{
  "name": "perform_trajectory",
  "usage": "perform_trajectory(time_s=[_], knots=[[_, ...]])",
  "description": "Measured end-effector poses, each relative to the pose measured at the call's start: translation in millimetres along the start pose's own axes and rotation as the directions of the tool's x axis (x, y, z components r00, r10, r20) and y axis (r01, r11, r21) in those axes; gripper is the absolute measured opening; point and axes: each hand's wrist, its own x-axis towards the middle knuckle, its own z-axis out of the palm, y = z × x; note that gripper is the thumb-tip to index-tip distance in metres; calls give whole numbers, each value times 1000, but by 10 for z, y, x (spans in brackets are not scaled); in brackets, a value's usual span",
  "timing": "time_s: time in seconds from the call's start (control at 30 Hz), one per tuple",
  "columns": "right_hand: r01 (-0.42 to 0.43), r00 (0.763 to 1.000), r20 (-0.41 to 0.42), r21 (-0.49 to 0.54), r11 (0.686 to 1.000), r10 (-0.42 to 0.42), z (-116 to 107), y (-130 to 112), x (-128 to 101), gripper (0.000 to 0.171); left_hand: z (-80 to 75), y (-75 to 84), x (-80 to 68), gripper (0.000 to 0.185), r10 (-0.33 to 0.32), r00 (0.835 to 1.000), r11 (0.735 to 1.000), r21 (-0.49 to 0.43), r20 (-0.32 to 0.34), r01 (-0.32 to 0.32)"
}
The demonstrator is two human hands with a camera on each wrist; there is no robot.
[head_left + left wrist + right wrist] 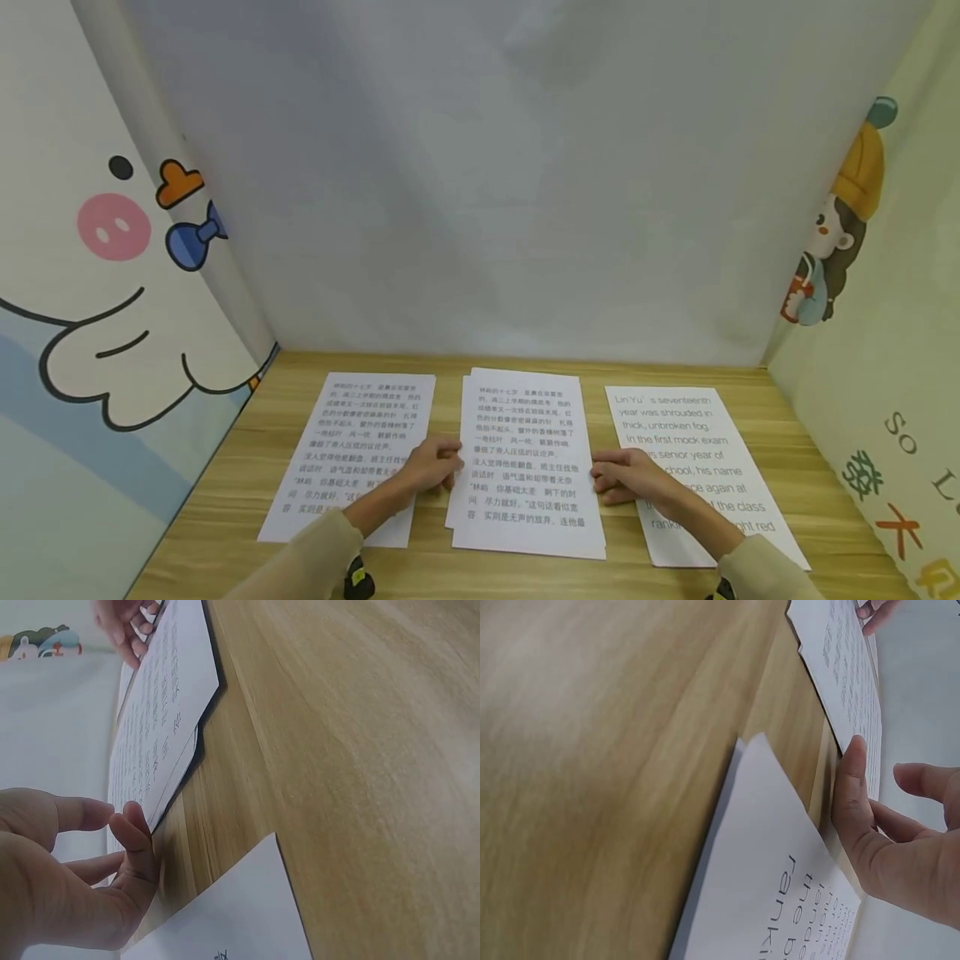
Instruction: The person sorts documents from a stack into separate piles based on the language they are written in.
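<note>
A stack of white sheets (528, 467) printed with Chinese text lies in the middle of the wooden table (525, 575), its sheets slightly offset. My left hand (448, 467) touches the stack's left edge with its fingertips (139, 829). My right hand (602, 481) rests against the stack's right edge, thumb (853, 787) laid along it. In the left wrist view the stack (161, 712) looks slightly raised off the table along that edge. Neither hand's fingers curl round the paper.
A single Chinese-text sheet (360, 450) lies left of the stack, under my left forearm. An English-text sheet (697, 467) lies to the right, under my right wrist. Cartoon-printed panels (112, 292) wall in the left and right sides, and a plain grey backdrop (510, 183) closes the back.
</note>
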Motion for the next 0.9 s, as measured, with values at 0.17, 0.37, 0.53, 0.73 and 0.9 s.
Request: perform_trajectory(time_s=[0.17,0.37,0.53,0.73,0.9], knots=[[-7,1000,-9,-1,1000,7,49,-4,8,58,22,3,1,53,-5,1000,1000,22,-12,5],[5,999,-37,-15,1000,-6,47,-34,-14,55,1,32,4,46,34,999,999,20,-31,-33],[5,998,-63,3,1000,-5,53,-53,-16,55,-21,62,-1,34,43,998,999,-4,-55,-43],[9,998,-55,42,999,-7,90,6,1,58,14,29,9,38,36,999,995,-96,-22,-38],[5,997,-71,44,999,-2,109,56,-4,56,65,-34,16,48,38,999,987,-156,-17,-40]])
